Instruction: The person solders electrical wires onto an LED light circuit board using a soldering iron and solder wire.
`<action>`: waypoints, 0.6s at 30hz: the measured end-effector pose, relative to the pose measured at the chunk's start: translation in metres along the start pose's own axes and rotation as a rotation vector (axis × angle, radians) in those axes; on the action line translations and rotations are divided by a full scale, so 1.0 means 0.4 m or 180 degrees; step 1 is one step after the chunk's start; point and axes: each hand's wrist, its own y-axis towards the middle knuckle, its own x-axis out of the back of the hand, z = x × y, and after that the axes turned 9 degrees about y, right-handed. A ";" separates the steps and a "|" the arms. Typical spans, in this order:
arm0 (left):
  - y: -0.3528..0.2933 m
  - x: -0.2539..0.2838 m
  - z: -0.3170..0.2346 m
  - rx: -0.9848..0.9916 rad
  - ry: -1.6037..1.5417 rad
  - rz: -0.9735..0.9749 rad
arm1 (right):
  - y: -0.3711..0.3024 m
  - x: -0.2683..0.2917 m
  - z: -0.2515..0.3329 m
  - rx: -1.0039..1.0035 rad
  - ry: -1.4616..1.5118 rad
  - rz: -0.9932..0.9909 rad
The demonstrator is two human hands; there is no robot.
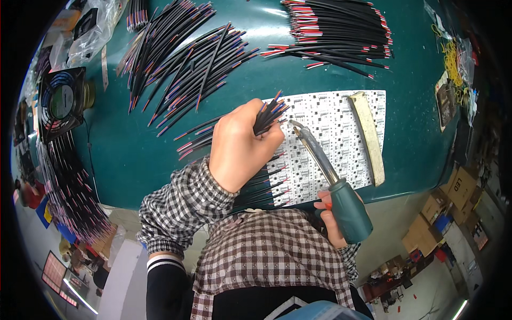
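Observation:
My left hand (240,144) is closed around a bundle of short black cables (266,121), their coloured stripped ends pointing up and to the right. My right hand (334,228) grips a soldering iron (349,210) by its dark green handle. The iron's tip lies just right of the bundle, over a white circuit board panel (332,114); whether it touches anything I cannot tell. Several black cables (260,191) lie along the panel's left edge with their ends on it; any joints are too small to make out. A pale worn bar (368,140) rests across the panel's right side.
Loose cable piles (197,69) cover the table's far left, and another pile (341,32) lies at the far right. A black fan (63,104) stands at the left edge above hanging cables (69,186). Yellow wire (452,61) lies at the right edge. Cardboard boxes (457,188) stand beyond.

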 end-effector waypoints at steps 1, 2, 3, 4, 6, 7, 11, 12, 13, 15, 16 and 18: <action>0.000 0.001 0.000 0.0003 -0.0002 -0.0002 | -0.001 -0.002 0.000 -0.0091 0.0029 -0.0051; 0.000 0.001 -0.001 -0.0008 0.0047 0.0002 | 0.000 -0.002 0.000 -0.0092 0.0029 -0.0049; 0.000 0.001 -0.002 -0.0019 0.0097 0.0007 | 0.003 -0.001 0.003 -0.0070 -0.0137 -0.0019; 0.001 0.002 -0.002 -0.0017 0.0097 0.0007 | 0.007 -0.001 0.005 -0.0047 -0.0303 0.0010; 0.001 0.003 -0.003 -0.0010 0.0082 0.0046 | 0.015 -0.003 0.012 0.0044 -0.0430 -0.0005; 0.001 0.004 -0.004 -0.0008 0.0082 0.0048 | 0.018 -0.004 0.016 0.0139 -0.0556 -0.0022; 0.003 0.007 -0.007 0.0016 0.0063 0.0092 | 0.024 -0.003 0.024 0.0386 -0.1013 0.0049; 0.003 0.008 -0.008 0.0027 0.0066 0.0113 | 0.020 -0.007 0.026 0.0268 -0.0945 -0.0019; 0.003 0.008 -0.007 0.0029 0.0063 0.0116 | 0.018 -0.009 0.027 0.0150 -0.0877 -0.0088; 0.003 0.006 -0.005 -0.0015 0.0091 0.0093 | 0.016 -0.007 0.028 0.0162 -0.0877 -0.0037; 0.003 0.006 -0.003 -0.0012 0.0089 0.0091 | 0.016 -0.005 0.029 0.0177 -0.0875 0.0012; 0.002 0.005 -0.002 -0.0013 0.0099 0.0089 | 0.018 0.003 0.018 0.0376 -0.0963 0.0042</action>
